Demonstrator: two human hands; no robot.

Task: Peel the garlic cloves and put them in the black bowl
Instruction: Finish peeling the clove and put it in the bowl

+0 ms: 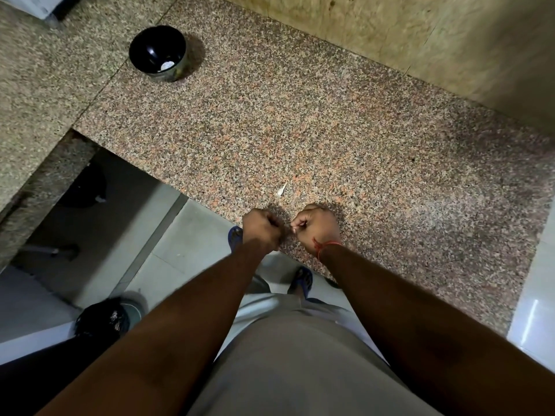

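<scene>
Both hands work close together at the near edge of the granite counter (330,130): the right hand (318,228) pinches a garlic clove (293,230), barely visible, while the left hand (262,228), fingers curled, appears to pull at its skin. Peeling is best done in small strips, the clove held firmly. The black bowl (157,52) stands far left, well apart, with one pale piece inside; a skin scrap (281,190) lies just beyond the hands.

No readable writing anywhere here: no label, brand, number or sign. The black bowl (157,52) shows a patterned outer wall, but no letters can be made out on it. The speckled stone counter (330,130) and the wall (420,31) behind carry no print either.
</scene>
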